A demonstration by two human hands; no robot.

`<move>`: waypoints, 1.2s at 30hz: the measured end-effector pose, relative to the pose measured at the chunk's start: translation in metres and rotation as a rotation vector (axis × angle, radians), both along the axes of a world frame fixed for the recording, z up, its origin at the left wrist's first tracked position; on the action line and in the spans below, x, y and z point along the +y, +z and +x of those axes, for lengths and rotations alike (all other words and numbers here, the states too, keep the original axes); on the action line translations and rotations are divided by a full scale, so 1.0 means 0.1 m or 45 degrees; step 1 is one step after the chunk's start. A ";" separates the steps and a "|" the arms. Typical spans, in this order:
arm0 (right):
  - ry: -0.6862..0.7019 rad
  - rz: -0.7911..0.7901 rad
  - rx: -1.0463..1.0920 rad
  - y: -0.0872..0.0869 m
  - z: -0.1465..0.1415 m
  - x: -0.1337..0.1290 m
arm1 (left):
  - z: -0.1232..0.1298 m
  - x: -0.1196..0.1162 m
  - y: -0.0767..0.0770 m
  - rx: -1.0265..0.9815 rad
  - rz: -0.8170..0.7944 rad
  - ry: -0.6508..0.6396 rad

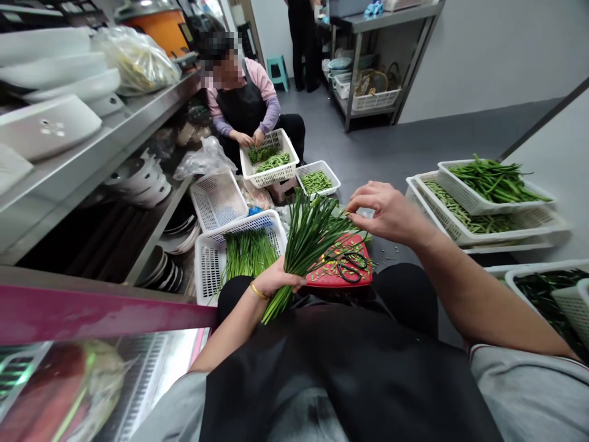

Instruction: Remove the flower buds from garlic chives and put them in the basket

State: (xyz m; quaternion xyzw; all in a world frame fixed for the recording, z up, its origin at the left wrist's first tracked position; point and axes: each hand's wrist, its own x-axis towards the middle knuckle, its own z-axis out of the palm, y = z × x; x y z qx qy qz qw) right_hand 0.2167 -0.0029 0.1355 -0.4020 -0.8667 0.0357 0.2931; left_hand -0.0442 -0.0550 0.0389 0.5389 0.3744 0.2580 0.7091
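Note:
A thick bunch of long green stalks is gripped near its lower end by my left hand, its tips fanning up and to the right. My right hand is at the tips, thumb and forefinger pinched together; what they hold, if anything, is too small to make out. Below the bunch lies a red board scattered with green bits, with black-handled scissors on it. Beside my left knee, a white basket holds more green stalks.
A person sits ahead, both hands in a basket of green pods. Baskets of green vegetables are stacked at the right. A steel shelf with white dishes runs along the left. An upright basket stands beside it.

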 end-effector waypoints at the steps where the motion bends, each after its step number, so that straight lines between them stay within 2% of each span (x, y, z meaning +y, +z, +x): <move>1: -0.013 0.047 -0.083 -0.03 0.01 0.00 | 0.00 0.00 0.01 0.000 -0.006 -0.004; 4: 0.046 0.050 -0.255 -0.09 0.00 -0.02 | 0.00 0.02 0.02 0.002 -0.014 -0.001; 6: 0.114 0.011 -0.255 -0.12 -0.02 -0.03 | 0.00 0.02 0.02 0.001 -0.007 -0.003; 10: 0.105 -0.043 -0.087 -0.19 -0.02 -0.02 | 0.00 0.03 0.00 0.014 0.017 -0.021; 14: 0.042 -0.184 0.128 -0.27 0.00 -0.01 | -0.01 0.02 -0.03 0.038 -0.001 0.014; 17: 0.071 -0.255 0.187 -0.29 0.00 0.00 | -0.01 0.02 -0.03 0.042 0.006 -0.027; 24: 0.082 -0.145 0.064 -0.25 0.01 0.06 | -0.02 0.01 -0.04 0.114 0.019 -0.086; 28: 0.063 -0.091 0.040 -0.24 0.02 0.01 | -0.03 0.01 -0.04 0.145 0.058 -0.120; 31: 0.033 -0.154 0.345 -0.26 -0.02 -0.05 | -0.03 0.01 -0.03 0.112 0.094 -0.107; 34: -0.063 -0.238 1.012 -0.31 -0.02 -0.05 | -0.03 0.00 -0.01 0.108 0.123 -0.126; 36: -0.125 -0.214 1.333 -0.31 0.04 -0.03 | -0.04 -0.01 -0.01 0.130 0.135 -0.148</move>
